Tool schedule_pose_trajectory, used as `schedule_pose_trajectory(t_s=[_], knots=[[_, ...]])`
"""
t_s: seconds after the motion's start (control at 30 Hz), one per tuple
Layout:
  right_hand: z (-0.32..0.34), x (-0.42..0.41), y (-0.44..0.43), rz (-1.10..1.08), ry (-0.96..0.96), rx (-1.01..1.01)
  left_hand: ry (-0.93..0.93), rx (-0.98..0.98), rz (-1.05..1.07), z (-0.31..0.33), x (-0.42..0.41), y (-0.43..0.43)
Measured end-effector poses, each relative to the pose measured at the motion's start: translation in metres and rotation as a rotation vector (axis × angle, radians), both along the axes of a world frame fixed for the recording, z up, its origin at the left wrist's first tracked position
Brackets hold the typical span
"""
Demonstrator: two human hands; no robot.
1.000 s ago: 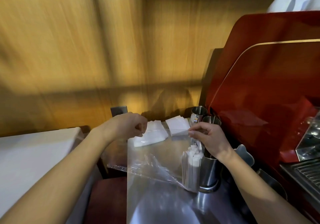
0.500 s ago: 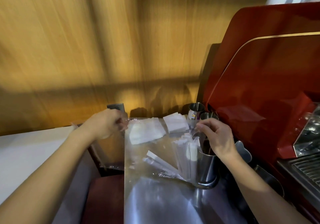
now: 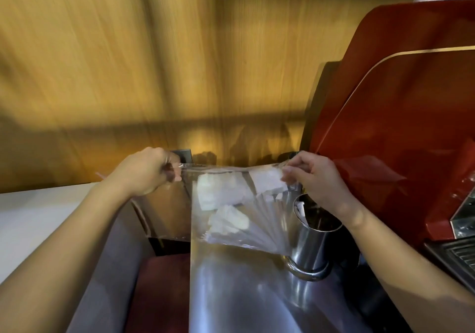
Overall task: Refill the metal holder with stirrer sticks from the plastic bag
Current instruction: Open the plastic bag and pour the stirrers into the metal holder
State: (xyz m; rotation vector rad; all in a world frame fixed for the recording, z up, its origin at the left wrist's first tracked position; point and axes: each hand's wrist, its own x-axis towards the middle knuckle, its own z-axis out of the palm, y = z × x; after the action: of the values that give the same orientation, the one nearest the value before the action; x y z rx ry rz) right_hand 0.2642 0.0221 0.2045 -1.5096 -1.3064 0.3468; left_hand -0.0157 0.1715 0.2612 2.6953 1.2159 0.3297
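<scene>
1. Both hands stretch the clear plastic bag taut at mid-frame: the left hand is pinched on its left top corner, the right hand on its right.
2. The wrapped stirrer sticks lie fanned and blurred inside the bag; a few seem to stand in the metal holder, just right of it.
3. Judged step: emptying the bag; next, tip its mouth over the holder.
4. The red espresso machine crowds the right; white napkin stacks sit behind.
</scene>
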Motion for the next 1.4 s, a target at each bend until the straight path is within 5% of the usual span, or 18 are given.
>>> schedule_pose_trajectory(t_s=[0.33, 0.6, 0.83, 0.97, 1.07, 1.27, 1.4], knots=[[0.008, 0.001, 0.004, -0.031, -0.037, 0.024, 0.017, -0.033, -0.003, 0.0, 0.0, 0.003], [0.017, -0.017, 0.013, 0.066, -0.346, -0.076, 0.073, -0.077, 0.0, -0.012, -0.001, 0.006], [0.007, -0.022, 0.015, 0.058, -0.329, -0.058, 0.056, -0.093, -0.03, -0.022, -0.012, 0.01], [0.011, -0.025, 0.018, 0.084, -0.112, 0.003, 0.005, -0.179, -0.014, -0.027, -0.015, 0.011], [0.006, -0.035, 0.019, 0.195, -0.248, -0.076, -0.1, -0.274, -0.068, -0.034, -0.002, -0.002], [-0.007, -0.028, 0.012, 0.175, -0.101, -0.044, 0.116, -0.2, -0.127, -0.054, 0.032, -0.014], [-0.023, -0.013, 0.002, 0.128, -0.156, -0.245, 0.082, -0.2, -0.122, -0.057, 0.036, -0.012]])
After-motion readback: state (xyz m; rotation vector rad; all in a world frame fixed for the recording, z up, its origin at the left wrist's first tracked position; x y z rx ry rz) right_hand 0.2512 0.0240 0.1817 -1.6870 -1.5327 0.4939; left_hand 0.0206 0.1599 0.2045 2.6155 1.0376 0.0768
